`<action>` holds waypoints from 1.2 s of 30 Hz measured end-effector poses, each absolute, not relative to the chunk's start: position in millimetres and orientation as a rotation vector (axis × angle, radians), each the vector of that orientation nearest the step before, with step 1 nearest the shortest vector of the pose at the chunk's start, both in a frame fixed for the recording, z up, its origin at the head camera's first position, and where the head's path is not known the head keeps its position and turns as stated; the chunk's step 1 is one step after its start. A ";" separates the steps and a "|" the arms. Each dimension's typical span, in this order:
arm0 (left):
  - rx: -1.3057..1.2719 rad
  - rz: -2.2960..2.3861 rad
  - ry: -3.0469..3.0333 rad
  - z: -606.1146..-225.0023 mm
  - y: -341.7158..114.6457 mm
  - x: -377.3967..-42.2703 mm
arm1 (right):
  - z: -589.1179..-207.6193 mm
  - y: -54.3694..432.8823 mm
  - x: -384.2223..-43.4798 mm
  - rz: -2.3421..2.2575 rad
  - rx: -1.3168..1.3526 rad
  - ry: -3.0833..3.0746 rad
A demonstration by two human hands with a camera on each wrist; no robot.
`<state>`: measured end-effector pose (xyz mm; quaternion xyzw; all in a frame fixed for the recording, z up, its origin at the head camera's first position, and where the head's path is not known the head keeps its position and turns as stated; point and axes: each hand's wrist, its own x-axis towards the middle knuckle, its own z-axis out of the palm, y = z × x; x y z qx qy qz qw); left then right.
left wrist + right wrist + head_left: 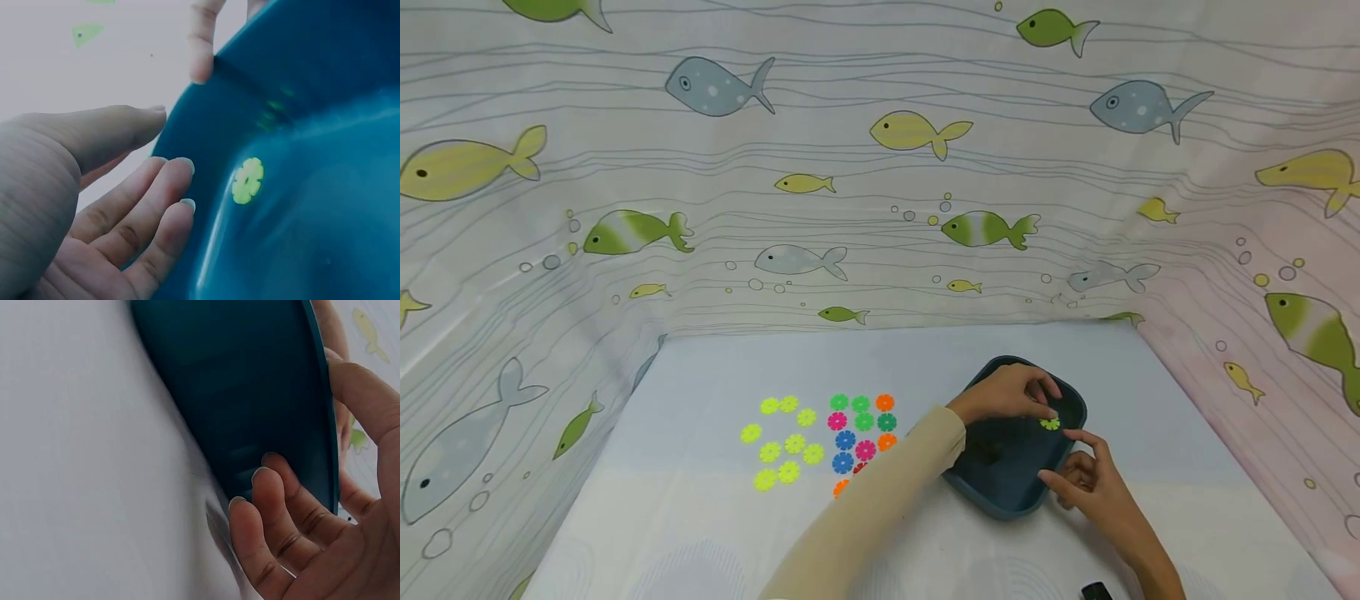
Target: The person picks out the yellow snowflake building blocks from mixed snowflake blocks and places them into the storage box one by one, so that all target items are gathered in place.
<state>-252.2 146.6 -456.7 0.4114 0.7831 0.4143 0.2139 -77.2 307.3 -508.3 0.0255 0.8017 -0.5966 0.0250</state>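
Observation:
A dark teal plastic bin (1011, 492) stands at the right of the table. Inside it, near a corner, one yellow-green notched disc (248, 181) lies by the wall. My left hand (1009, 392) reaches over the bin, its fingertips close to that disc. In the left wrist view the thumb and fingers are apart, with nothing seen between them. My right hand (1093, 487) holds the bin's near right side. In the right wrist view its thumb is at the rim, and several bent fingers (269, 494) lie along the outer wall.
Several yellow-green discs (794, 443) lie spread on the white table at the left. Beside them are rows of green, pink, blue and orange discs (865, 450), partly hidden by my left sleeve (857, 525). A small black object (1096, 591) sits at the front edge.

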 end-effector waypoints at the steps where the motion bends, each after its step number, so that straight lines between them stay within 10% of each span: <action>1: 1.151 1.146 2.164 -454.1 144.6 -251.1 | -508.2 307.3 -77.2 -1.848 0.079 2.475; 36: 1.269 1.329 2.018 -445.1 33.3 -233.3 | -507.0 304.7 -76.0 -1.823 0.122 2.488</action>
